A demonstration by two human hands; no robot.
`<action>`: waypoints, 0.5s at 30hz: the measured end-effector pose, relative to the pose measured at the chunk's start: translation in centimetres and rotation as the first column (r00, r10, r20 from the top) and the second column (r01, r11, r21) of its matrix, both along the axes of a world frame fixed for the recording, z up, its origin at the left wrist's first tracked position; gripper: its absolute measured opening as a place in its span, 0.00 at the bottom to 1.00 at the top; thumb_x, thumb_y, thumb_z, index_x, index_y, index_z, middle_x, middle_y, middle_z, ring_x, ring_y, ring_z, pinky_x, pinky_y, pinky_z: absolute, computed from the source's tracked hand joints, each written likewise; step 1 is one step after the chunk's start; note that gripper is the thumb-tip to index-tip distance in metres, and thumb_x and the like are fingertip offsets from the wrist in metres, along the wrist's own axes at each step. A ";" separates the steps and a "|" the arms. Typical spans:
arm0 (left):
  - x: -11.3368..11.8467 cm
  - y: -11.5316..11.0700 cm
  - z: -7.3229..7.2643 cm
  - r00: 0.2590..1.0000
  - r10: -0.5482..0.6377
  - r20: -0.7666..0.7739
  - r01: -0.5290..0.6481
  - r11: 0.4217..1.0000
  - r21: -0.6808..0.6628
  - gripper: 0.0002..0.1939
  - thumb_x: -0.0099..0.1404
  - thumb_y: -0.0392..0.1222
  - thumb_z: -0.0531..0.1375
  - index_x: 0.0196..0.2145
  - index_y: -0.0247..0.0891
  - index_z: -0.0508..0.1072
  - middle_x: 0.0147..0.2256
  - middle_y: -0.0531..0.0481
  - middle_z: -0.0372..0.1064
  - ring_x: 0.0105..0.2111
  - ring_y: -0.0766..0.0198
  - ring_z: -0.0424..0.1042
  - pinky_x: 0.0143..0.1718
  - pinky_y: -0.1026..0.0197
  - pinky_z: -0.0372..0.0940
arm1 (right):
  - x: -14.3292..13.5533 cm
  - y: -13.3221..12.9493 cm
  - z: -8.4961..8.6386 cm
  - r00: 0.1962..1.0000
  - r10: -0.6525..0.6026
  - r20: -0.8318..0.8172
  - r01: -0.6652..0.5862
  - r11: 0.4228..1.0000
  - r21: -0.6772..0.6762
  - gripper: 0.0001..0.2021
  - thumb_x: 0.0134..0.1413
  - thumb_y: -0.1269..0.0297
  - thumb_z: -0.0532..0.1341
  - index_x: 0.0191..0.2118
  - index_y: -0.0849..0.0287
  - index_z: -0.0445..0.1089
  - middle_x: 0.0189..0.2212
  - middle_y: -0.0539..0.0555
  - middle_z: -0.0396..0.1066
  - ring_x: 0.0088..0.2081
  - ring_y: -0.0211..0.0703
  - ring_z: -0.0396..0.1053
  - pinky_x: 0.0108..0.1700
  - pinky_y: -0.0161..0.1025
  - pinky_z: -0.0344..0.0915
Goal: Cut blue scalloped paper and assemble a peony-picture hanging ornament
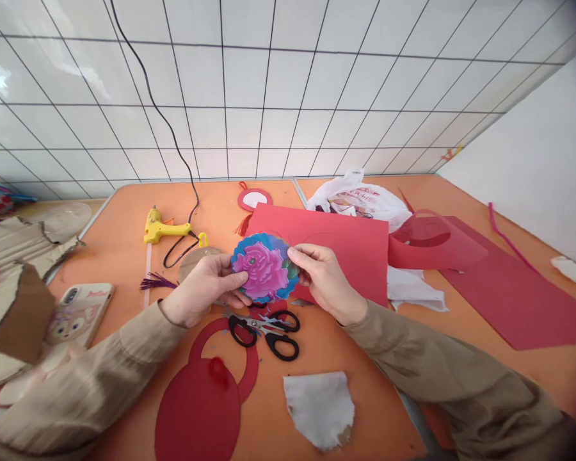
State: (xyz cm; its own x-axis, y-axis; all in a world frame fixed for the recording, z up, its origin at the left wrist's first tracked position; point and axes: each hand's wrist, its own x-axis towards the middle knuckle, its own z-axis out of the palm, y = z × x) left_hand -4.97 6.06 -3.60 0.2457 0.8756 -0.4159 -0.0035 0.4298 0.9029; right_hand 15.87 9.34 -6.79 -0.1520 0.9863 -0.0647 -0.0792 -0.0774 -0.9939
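Note:
A round flower cutout (264, 267), pink bloom on a blue scalloped edge, is held up above the table between both hands. My left hand (206, 285) pinches its left side, thumb on the front. My right hand (324, 275) grips its right edge between thumb and fingers. Just below lie black-handled scissors (266, 328) and a red paper ring (249, 371). A dark red oval (196, 413) overlaps the ring at the lower left. Behind the cutout is a red sheet (350, 250).
On the orange table (374, 410) are a yellow glue gun (166, 229) with a black cord, a phone (79, 314), a grey scrap (320, 408), a white plastic bag (365, 200) and a purple tassel (157, 282). Cardboard (16, 307) stands at the left.

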 end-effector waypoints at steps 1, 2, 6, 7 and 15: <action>0.0 0.0 0.1 1.000 -0.002 -0.004 0.002 1.000 0.000 0.31 0.40 0.58 0.75 0.33 0.32 0.72 0.24 0.46 0.77 0.22 0.64 0.77 0.23 0.68 0.72 | 0.0 0.0 0.0 1.000 0.001 0.003 -0.001 1.000 0.001 0.19 0.44 0.50 0.67 0.19 0.60 0.64 0.15 0.45 0.59 0.17 0.30 0.53 0.19 0.32 0.45; 0.0 -0.1 0.1 1.000 -0.001 -0.006 0.001 1.000 0.002 0.31 0.41 0.59 0.74 0.33 0.33 0.72 0.23 0.47 0.76 0.22 0.64 0.77 0.23 0.68 0.71 | 0.0 0.0 0.0 1.000 0.001 0.005 -0.001 1.000 0.001 0.19 0.44 0.50 0.67 0.19 0.60 0.64 0.15 0.45 0.59 0.17 0.30 0.53 0.19 0.32 0.45; 0.1 -0.3 0.2 0.998 0.060 -0.036 -0.059 0.998 0.028 0.28 0.48 0.63 0.70 0.30 0.35 0.70 0.22 0.50 0.74 0.21 0.65 0.75 0.21 0.68 0.69 | 0.0 0.1 0.1 1.000 0.000 0.013 0.000 1.000 0.005 0.19 0.45 0.51 0.67 0.19 0.60 0.64 0.15 0.45 0.58 0.17 0.30 0.53 0.19 0.31 0.46; 0.0 -0.3 0.2 0.996 0.080 -0.050 -0.077 0.996 0.049 0.26 0.48 0.62 0.69 0.29 0.35 0.70 0.22 0.51 0.72 0.20 0.66 0.73 0.21 0.68 0.68 | 0.0 0.1 0.1 1.000 -0.003 0.014 0.002 1.000 0.007 0.19 0.45 0.51 0.67 0.19 0.60 0.64 0.15 0.45 0.58 0.17 0.30 0.53 0.19 0.31 0.46; -3.3 1.6 2.1 0.684 0.307 -0.662 0.119 0.848 0.517 0.09 0.58 0.45 0.61 0.31 0.37 0.74 0.26 0.48 0.74 0.25 0.61 0.72 0.28 0.59 0.67 | 0.3 0.4 0.3 0.996 -0.081 -0.024 0.082 0.996 0.045 0.17 0.44 0.53 0.67 0.19 0.60 0.66 0.15 0.45 0.59 0.17 0.30 0.53 0.18 0.32 0.45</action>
